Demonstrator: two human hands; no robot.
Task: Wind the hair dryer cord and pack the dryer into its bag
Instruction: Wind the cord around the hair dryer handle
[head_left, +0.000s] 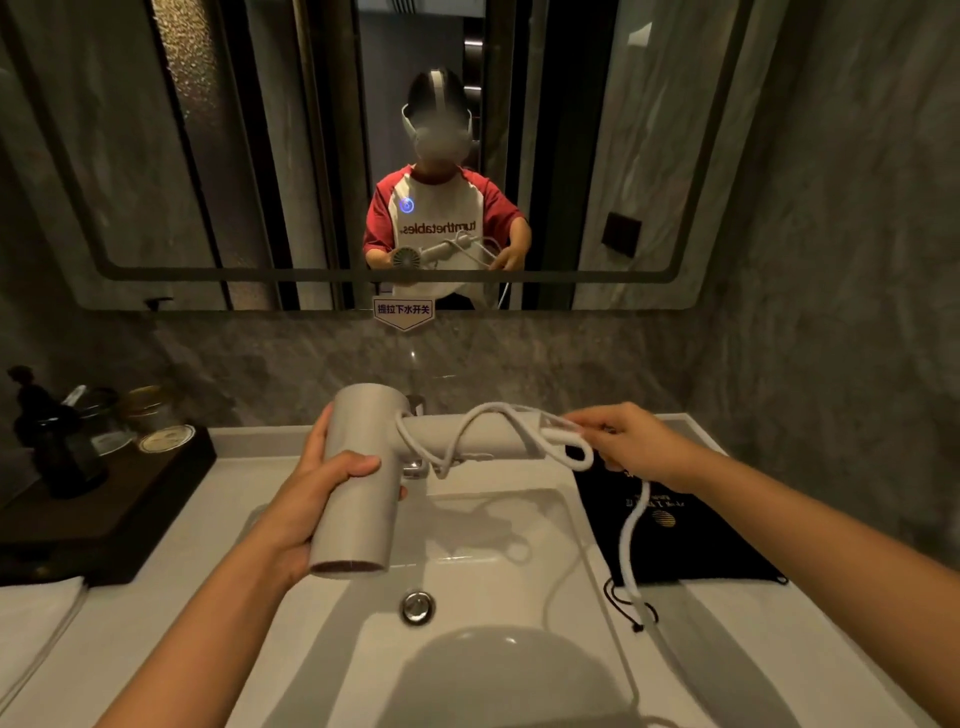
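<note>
Dim, warm-toned bathroom seen through a wide-angle lens.

Light falls from above onto the white sink (519, 519), where a broad soft shadow pools along the near rim. The drain stopper (416, 606) glints. Walls and mirror (260, 156) edges bow strongly outward; the dark corners lose detail, and the reflected face is blurred.
</note>
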